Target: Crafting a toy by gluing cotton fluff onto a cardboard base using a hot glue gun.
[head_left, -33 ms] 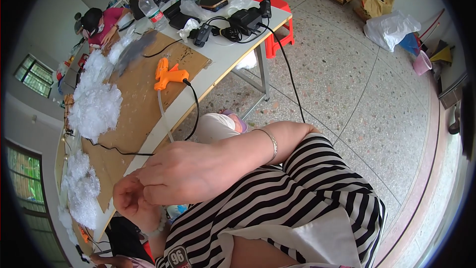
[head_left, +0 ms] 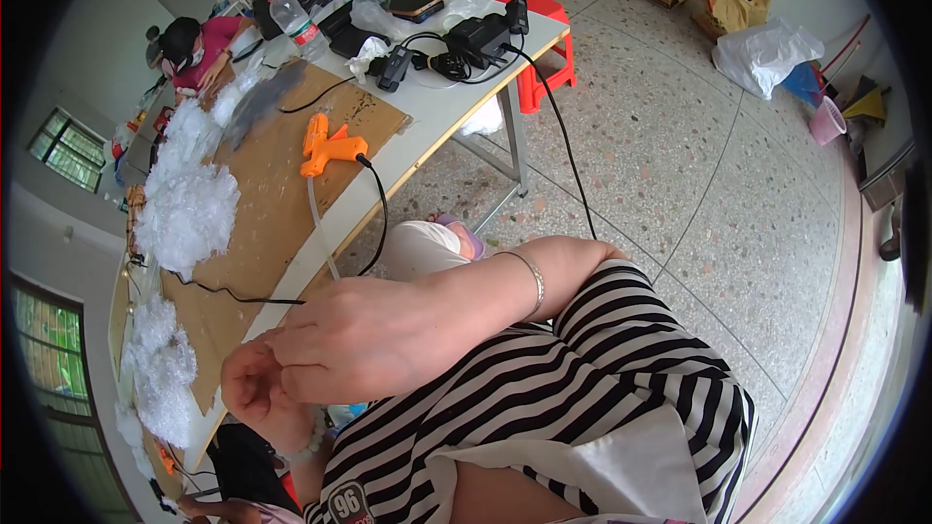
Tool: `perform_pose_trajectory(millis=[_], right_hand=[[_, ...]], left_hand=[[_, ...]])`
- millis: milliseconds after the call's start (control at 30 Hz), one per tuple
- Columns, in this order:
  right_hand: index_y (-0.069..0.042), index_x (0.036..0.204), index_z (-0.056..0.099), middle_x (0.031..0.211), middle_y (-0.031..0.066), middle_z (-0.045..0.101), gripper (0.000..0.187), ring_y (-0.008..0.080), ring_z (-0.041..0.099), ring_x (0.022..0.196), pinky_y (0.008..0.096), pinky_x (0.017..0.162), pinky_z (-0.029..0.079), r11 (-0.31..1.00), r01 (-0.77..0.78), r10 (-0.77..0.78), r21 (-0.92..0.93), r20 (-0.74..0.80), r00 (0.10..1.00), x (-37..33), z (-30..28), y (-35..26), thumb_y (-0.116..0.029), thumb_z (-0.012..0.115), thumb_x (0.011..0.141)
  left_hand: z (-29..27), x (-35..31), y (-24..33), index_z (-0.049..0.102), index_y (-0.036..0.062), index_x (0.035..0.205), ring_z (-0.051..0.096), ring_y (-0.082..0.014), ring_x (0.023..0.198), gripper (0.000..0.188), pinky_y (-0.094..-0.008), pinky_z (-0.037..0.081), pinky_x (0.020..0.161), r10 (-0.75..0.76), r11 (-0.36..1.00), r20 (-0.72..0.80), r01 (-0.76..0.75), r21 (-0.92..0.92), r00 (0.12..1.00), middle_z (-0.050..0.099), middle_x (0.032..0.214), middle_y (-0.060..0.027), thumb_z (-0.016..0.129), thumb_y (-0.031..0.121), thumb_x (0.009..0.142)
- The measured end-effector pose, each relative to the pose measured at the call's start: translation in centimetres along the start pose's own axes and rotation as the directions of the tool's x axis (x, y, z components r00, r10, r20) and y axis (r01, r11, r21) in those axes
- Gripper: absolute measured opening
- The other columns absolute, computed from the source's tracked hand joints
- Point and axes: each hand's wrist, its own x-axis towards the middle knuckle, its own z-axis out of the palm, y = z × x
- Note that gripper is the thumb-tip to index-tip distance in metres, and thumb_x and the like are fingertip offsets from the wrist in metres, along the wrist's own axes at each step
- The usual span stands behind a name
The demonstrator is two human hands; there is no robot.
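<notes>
My right hand (head_left: 354, 342) lies across my left hand (head_left: 254, 396) in front of my lap, beside the table's near edge. The two touch, fingers bent inward. A silver bracelet circles the right wrist and a pale beaded one the left. Whether anything sits between the fingers is hidden. Beyond them, an orange hot glue gun (head_left: 333, 147) rests on a brown cardboard sheet (head_left: 267, 243), with a clear glue stick trailing from its rear and a black cord attached. Fluffy white fibre clumps (head_left: 189, 218) line the sheet's left side.
On the table (head_left: 427, 146) are a bottle (head_left: 291, 19), a phone (head_left: 417, 7), black adapters (head_left: 481, 42) and cables. A black cord (head_left: 563, 126) runs down to the floor. A red stool (head_left: 544, 78) stands behind the table. Another person (head_left: 199, 53) leans over the far left end.
</notes>
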Motion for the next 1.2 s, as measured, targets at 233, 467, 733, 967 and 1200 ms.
perform_pose_trajectory(millis=[233, 467, 733, 967, 1200], right_hand=[[-0.001, 0.070, 0.049, 0.067, 0.0060, 0.043, 0.016, 0.0213, 0.048, 0.058, 0.0322, 0.045, 0.038, 0.997, -0.018, 0.016, -0.072, -0.024, 1.000, -0.3, -0.8, -1.4, -0.013, 0.059, 0.067], [-0.003, 0.070, 0.049, 0.067, 0.0060, 0.043, 0.018, 0.0223, 0.048, 0.058, 0.0329, 0.045, 0.036, 1.000, 0.022, -0.021, 0.005, -0.189, 0.982, -0.3, 0.9, -0.7, -0.013, 0.061, 0.062], [-0.004, 0.069, 0.049, 0.065, 0.0066, 0.042, 0.017, 0.0246, 0.046, 0.056, 0.0344, 0.045, 0.037, 0.994, -0.068, 0.084, 0.080, -0.227, 0.970, -0.7, 1.7, 1.4, -0.009, 0.061, 0.058], [-0.003, 0.065, 0.049, 0.060, 0.0062, 0.042, 0.013, 0.0231, 0.042, 0.048, 0.0331, 0.042, 0.034, 0.948, -0.317, 0.301, -0.019, -0.264, 0.916, -0.4, -0.2, 5.2, -0.003, 0.062, 0.066], [0.000, 0.085, 0.065, 0.072, 0.0076, 0.058, 0.013, 0.0177, 0.051, 0.054, 0.0274, 0.050, 0.041, 0.841, -0.483, 0.454, 0.243, 0.169, 0.875, 0.5, 3.5, 7.2, 0.000, 0.067, 0.072]], left_hand=[[0.5, -0.7, 0.6, 0.051, -0.0034, 0.104, 0.060, -0.0225, 0.090, 0.053, -0.0332, 0.048, 0.082, 0.031, 0.999, 0.002, -0.031, -0.008, 1.000, 0.062, 0.100, -0.0162, 0.072, 0.038, 0.079], [0.6, -0.6, 0.6, 0.055, -0.0051, 0.100, 0.060, -0.0236, 0.090, 0.054, -0.0330, 0.047, 0.080, 0.009, 0.999, 0.031, -0.010, 0.036, 0.999, 0.062, 0.100, -0.0176, 0.071, 0.041, 0.079], [1.9, 1.0, -0.6, 0.056, -0.0046, 0.101, 0.060, -0.0226, 0.087, 0.058, -0.0323, 0.046, 0.076, -0.036, 0.999, 0.193, 0.031, 0.024, 0.981, 0.063, 0.098, -0.0182, 0.073, 0.045, 0.075], [0.7, 2.3, -3.4, 0.053, 0.0025, 0.097, 0.054, -0.0191, 0.062, 0.025, -0.0367, 0.044, 0.068, -0.264, 0.935, 0.032, 0.264, -0.236, 0.964, 0.057, 0.072, -0.0083, 0.052, 0.027, 0.094], [-0.2, 4.9, -7.2, 0.049, 0.0051, 0.082, 0.047, -0.0156, 0.058, 0.028, -0.0328, 0.041, 0.064, -0.436, 0.659, 0.014, 0.330, -0.676, 0.900, 0.049, 0.063, -0.0058, 0.042, 0.027, 0.098]])
